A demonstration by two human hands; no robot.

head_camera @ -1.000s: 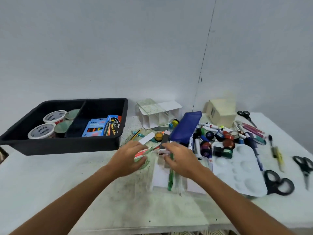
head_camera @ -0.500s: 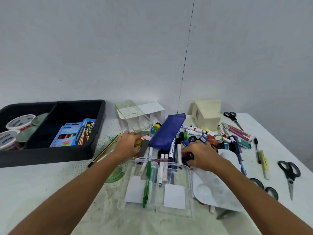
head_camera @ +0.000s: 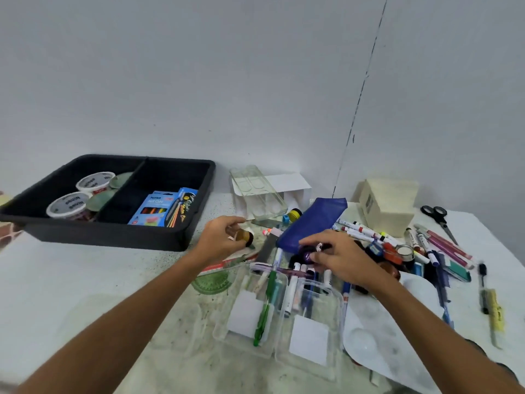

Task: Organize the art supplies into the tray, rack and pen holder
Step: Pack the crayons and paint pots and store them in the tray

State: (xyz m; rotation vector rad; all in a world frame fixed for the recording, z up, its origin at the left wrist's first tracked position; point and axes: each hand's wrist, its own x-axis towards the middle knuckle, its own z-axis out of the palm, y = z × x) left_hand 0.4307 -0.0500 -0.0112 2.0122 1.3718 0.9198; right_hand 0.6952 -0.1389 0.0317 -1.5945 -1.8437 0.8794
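My left hand point(head_camera: 220, 240) grips a small paint jar with a gold lid point(head_camera: 245, 236) just above the table, right of the black tray point(head_camera: 113, 237). My right hand point(head_camera: 338, 258) pinches a small purple paint jar point(head_camera: 308, 255) at the near end of the blue pencil pouch point(head_camera: 312, 220). A clear pen holder point(head_camera: 278, 314) lies flat in front of me with a green pen point(head_camera: 265, 308) and markers in it. The tray holds two white tubs point(head_camera: 68, 204) and crayon boxes point(head_camera: 162, 207). A white rack point(head_camera: 287, 186) stands by the wall.
Loose markers point(head_camera: 366, 231), paint jars and tape lie in a heap right of the pouch. A white paint palette point(head_camera: 383, 331) sits at front right. Scissors point(head_camera: 439, 218) and a highlighter point(head_camera: 494, 311) lie at far right, beside a cream box point(head_camera: 389, 203). A green protractor point(head_camera: 211, 281) lies under my left wrist.
My left hand has lifted the gold-lidded jar a little and turned it. My right hand has picked a purple jar out of the heap. The camera has swung slightly left.
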